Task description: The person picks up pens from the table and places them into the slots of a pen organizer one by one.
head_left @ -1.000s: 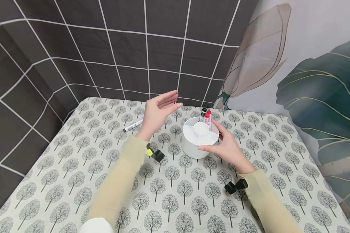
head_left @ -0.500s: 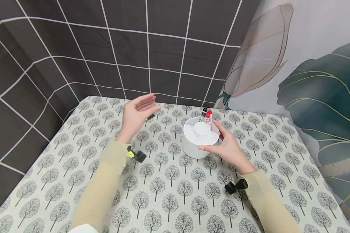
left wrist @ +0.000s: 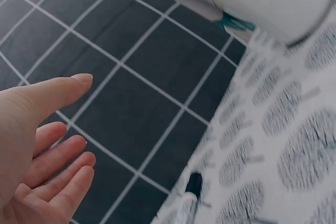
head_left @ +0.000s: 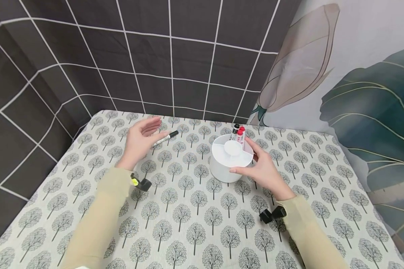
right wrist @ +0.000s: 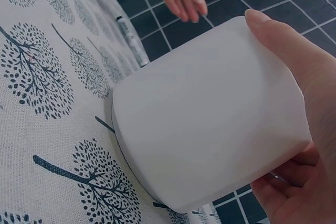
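Note:
A white round divided organizer [head_left: 226, 170] stands on the tree-print cloth. My right hand [head_left: 264, 172] grips its side, with the thumb on the near wall and the fingers round the far side, partly hidden. In its far compartment stand a black-capped marker [head_left: 235, 129] and two red-capped markers [head_left: 239, 136]. My left hand [head_left: 139, 142] is held over the cloth to the left, fingers loosely extended and holding nothing. Beside it lies a white marker with a black cap [head_left: 168, 137], its other end hidden behind the hand. The left wrist view also shows this lying marker [left wrist: 187, 208].
The cloth-covered table [head_left: 195, 224] reaches back to a dark curtain with a white grid [head_left: 188, 48]. A leaf-patterned curtain [head_left: 363, 112] hangs on the right. Black wrist cameras [head_left: 272, 215] sit on both forearms.
My left hand has moved left, away from the organizer, uncovering the black-capped end of the lying marker. The right hand and organizer stay in place.

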{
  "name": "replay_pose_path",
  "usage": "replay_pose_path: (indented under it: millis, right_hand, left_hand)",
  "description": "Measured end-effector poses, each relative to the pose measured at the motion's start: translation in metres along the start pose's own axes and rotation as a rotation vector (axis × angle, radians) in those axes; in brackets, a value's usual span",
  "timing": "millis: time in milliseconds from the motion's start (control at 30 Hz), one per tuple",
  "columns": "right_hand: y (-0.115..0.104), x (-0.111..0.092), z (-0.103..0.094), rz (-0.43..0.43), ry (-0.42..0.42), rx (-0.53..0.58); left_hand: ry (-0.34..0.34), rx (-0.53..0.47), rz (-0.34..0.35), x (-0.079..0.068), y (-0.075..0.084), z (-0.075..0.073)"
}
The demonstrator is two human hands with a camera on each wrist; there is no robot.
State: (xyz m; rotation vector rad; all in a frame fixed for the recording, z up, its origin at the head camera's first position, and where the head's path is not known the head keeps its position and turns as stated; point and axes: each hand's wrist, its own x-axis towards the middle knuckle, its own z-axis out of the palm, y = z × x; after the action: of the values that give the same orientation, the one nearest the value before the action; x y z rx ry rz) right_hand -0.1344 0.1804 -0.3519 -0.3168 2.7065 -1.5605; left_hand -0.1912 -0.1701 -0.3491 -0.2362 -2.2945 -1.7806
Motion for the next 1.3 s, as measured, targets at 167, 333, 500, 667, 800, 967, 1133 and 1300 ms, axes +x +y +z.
replay_pose_path:
  millis: [167, 333, 500, 667, 800, 967, 1133, 1300]
  right_hand:
    - [0.0, 0.0, 0.0, -0.005, -0.001, 0.008]
    - [0.0, 0.0, -0.001, -0.018, 0.0, 0.014]
    - [-0.001, 0.001, -0.002, -0.016, -0.001, 0.01]
    - [0.0, 0.002, -0.001, -0.013, -0.005, 0.014]
    - [0.002, 0.001, -0.001, -0.013, -0.003, 0.015]
    - [0.003, 0.001, -0.001, -0.017, -0.005, 0.018]
    - [0.002, 0.0, -0.001, -0.022, 0.0, 0.021]
    - [0.002, 0.0, -0.001, -0.026, 0.001, 0.023]
  left_hand:
    - [-0.023, 0.089, -0.045, -0.001, -0.031, -0.01]
    - [-0.005, 0.168, -0.094, -0.002, -0.056, -0.019]
    - [-0.021, 0.246, -0.134, -0.004, -0.07, -0.026]
    - [-0.054, 0.331, -0.162, -0.007, -0.078, -0.032]
    - [-0.102, 0.409, -0.16, -0.008, -0.084, -0.033]
    - [-0.1, 0.478, -0.141, -0.007, -0.088, -0.033]
    - [-0.084, 0.501, -0.134, -0.005, -0.088, -0.032]
    - [-0.077, 0.523, -0.137, -0.005, -0.088, -0.031]
